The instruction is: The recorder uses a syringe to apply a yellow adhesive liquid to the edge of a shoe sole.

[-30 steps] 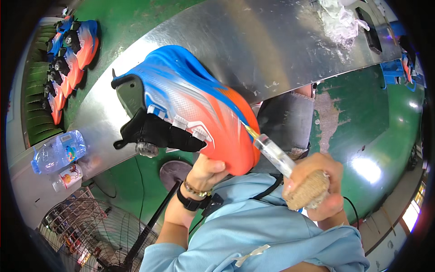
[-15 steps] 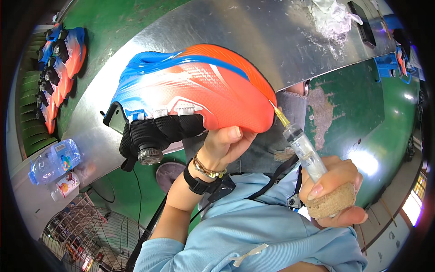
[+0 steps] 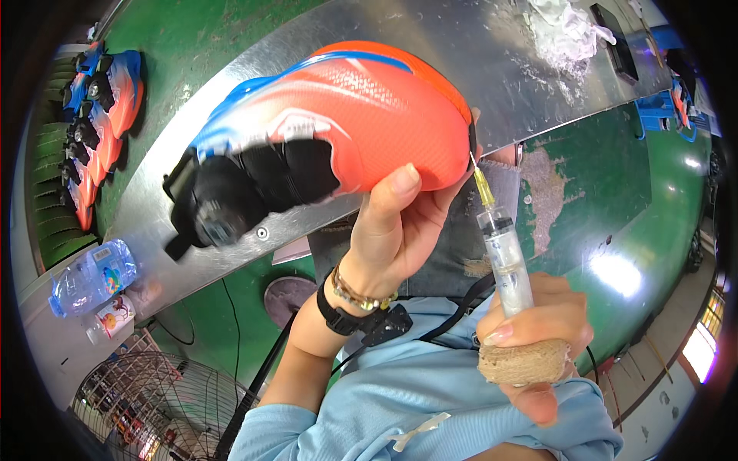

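An orange and blue shoe (image 3: 361,115) is held up over the metal table, its toe toward the right. My left hand (image 3: 400,223) grips it by the toe from below, thumb on the near side and fingers round behind. At the shoe's black end hangs a round dial, blurred. In my right hand (image 3: 534,330) is a clear syringe (image 3: 507,253) with a yellow-based needle, pointing up. The needle tip is at the edge of the toe; whether it touches, I cannot tell. A brown, rough block (image 3: 523,363) is also held in my right hand, below the syringe.
Several matching shoes (image 3: 115,115) stand on a green rack at far left. A plastic bottle (image 3: 96,276) lies at the table's left end, above a wire fan cage (image 3: 165,399). White crumpled material (image 3: 565,34) and a dark flat object (image 3: 615,46) lie at the back right.
My left hand has raised and turned the shoe, so its toe edge faces the needle differently. My right hand with the syringe has shifted left and slightly down, the syringe now more upright.
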Demonstrator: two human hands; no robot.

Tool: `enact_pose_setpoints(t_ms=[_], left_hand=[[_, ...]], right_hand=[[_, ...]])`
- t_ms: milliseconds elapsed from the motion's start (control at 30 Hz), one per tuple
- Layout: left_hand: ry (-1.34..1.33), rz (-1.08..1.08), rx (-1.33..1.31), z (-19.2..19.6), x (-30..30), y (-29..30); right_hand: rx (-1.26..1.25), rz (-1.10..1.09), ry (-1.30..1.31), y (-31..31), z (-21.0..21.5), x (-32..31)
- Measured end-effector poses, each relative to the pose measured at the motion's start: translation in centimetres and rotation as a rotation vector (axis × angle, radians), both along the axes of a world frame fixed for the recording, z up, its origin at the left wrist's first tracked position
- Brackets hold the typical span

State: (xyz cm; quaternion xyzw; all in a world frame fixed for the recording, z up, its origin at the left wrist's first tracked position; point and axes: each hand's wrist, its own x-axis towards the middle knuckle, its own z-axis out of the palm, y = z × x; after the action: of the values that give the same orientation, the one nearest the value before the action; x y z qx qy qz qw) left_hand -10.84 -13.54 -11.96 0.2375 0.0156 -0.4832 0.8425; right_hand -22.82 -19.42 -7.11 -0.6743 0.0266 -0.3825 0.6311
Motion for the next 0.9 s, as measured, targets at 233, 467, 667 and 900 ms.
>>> enact_pose_setpoints(t_ms=[233, 467, 667, 900], left_hand=[[0.160, 0.055, 0.185, 4.6, 0.4, 0.2], [0.202, 0.047, 0.209, 5.1, 1.0, 0.5], [0.241, 0.009, 0.294, 5.4, 2.2, 0.6], [-0.318, 0.285, 0.545, -0.3, 20.0, 6.4]], right_hand=[[-0.158, 0.170, 0.142, -1.1, 0.4, -0.8], [-0.294, 0.110, 0.026, -0.8, -1.2, -0.2], [-0.222, 0.163, -0.001, -2.1, -0.9, -0.8], [-0.105, -0.238, 0.086, -5.9, -3.0, -3.2]])
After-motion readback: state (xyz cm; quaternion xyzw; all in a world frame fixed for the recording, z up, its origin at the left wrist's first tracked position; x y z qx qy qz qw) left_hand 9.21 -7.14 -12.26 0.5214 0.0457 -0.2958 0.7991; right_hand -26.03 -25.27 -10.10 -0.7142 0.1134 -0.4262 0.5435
